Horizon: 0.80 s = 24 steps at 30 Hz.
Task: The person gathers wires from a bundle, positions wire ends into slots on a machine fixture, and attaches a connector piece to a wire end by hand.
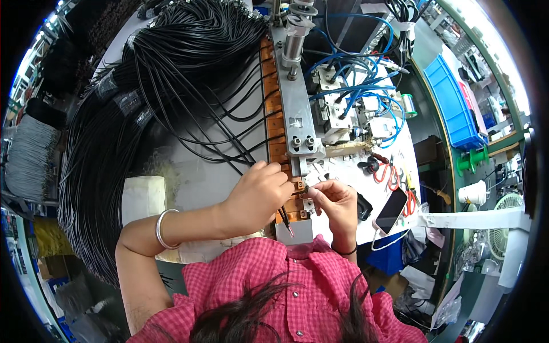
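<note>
My left hand [260,193] is closed around several black cables. Their dark ends [284,216] stick out below my fingers, with a pinkish tip showing. It rests over the near end of a long orange-brown fixture strip [276,128] with small blocks along it. My right hand [337,203] is at the strip's right side, thumb and forefinger pressed together in a pinch at a small block [299,185]. Whatever lies between those fingertips is too small to make out. Several black cables run from the strip toward a large bundle of black cables [194,40] at the far left.
A metal press bar with a cylinder [294,43] stands beyond my hands. Right of it are metal blocks [334,106] with blue air tubes [366,86]. A phone [392,210], red-handled scissors [393,177] and a white arm [474,219] lie to the right. A blue crate [452,103] stands farther off.
</note>
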Available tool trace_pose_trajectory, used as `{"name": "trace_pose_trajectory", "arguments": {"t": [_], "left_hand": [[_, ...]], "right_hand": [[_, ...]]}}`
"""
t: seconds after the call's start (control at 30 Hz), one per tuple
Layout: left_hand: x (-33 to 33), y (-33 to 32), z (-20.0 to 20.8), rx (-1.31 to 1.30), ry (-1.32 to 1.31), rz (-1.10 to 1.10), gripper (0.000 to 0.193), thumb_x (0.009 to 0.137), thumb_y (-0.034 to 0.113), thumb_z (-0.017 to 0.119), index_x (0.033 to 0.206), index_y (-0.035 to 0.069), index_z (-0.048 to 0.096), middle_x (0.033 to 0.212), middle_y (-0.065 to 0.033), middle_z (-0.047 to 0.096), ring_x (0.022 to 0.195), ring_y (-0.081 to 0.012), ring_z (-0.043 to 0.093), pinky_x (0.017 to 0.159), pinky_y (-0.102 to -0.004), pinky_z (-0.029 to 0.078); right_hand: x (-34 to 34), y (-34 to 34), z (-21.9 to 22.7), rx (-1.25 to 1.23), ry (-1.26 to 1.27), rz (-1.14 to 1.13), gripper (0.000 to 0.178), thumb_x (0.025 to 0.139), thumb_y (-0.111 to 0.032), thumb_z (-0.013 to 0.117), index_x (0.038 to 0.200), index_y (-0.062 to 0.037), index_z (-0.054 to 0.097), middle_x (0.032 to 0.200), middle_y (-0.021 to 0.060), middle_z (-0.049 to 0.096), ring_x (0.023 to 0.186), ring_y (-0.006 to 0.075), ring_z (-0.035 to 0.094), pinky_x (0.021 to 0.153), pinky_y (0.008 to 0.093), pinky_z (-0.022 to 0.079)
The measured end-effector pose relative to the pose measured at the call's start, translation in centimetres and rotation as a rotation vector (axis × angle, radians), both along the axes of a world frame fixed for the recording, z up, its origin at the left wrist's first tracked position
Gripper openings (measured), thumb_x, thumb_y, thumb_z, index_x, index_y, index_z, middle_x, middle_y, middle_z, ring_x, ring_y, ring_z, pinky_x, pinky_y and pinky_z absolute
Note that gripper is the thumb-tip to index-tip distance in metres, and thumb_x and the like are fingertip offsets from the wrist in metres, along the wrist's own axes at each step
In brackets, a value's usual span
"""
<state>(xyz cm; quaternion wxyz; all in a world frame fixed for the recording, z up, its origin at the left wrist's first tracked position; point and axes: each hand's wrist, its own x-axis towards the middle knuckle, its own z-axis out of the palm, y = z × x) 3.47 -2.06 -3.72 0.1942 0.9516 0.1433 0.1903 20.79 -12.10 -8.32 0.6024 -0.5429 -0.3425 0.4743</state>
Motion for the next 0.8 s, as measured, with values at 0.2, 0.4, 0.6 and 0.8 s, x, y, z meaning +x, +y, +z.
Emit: {"name": "trace_pose_trajectory", "arguments": {"t": [0.2,0.4,0.6,0.8], "left_hand": [[0.1,-0.2,-0.2,0.051,-0.036,-0.019,0.017,0.058,-0.001,0.059,0.072,0.005,0.052,0.07,-0.0069,0.05,0.074,-0.0241,0.049,0.068,-0.0344,0.037],[-0.1,-0.1,0.1,0.058,0.055,0.014,0.02,0.057,-0.002,0.059,0.075,0.005,0.054,0.071,-0.0062,0.05,0.075,-0.0233,0.049,0.069,-0.0342,0.037],[-0.2,0.4,0.4,0.165,0.036,0.005,0.022,0.058,-0.001,0.06,0.079,0.004,0.057,0.068,-0.0057,0.049,0.075,-0.0229,0.048,0.069,-0.0345,0.036],[-0.1,0.0,0.1,0.079,-0.007,0.022,0.017,0.062,0.001,0.062,0.078,0.003,0.058,0.067,-0.0053,0.049,0.075,-0.0221,0.048,0.07,-0.0344,0.036]], "right_hand": [[0.5,-0.1,-1.1,-0.021,-0.027,0.056,0.01,0.085,-0.009,0.061,0.082,0.0004,0.058,0.066,-0.0013,0.057,0.049,0.0017,0.045,0.042,0.016,0.034],[1.4,0.4,-1.5,-0.174,0.144,0.185,0.011,0.086,-0.011,0.06,0.083,-0.0018,0.055,0.066,-0.0025,0.056,0.048,0.0,0.041,0.043,0.0156,0.032],[1.3,0.4,-0.7,-0.202,0.042,0.123,0.008,0.085,-0.008,0.061,0.086,-0.0017,0.057,0.067,-0.0035,0.055,0.051,-0.0005,0.043,0.044,0.015,0.032],[-0.3,-0.3,1.3,-0.021,0.002,0.037,0.009,0.082,-0.003,0.063,0.09,0.0005,0.06,0.068,-0.003,0.057,0.055,0.0001,0.047,0.047,0.0141,0.034]]}}
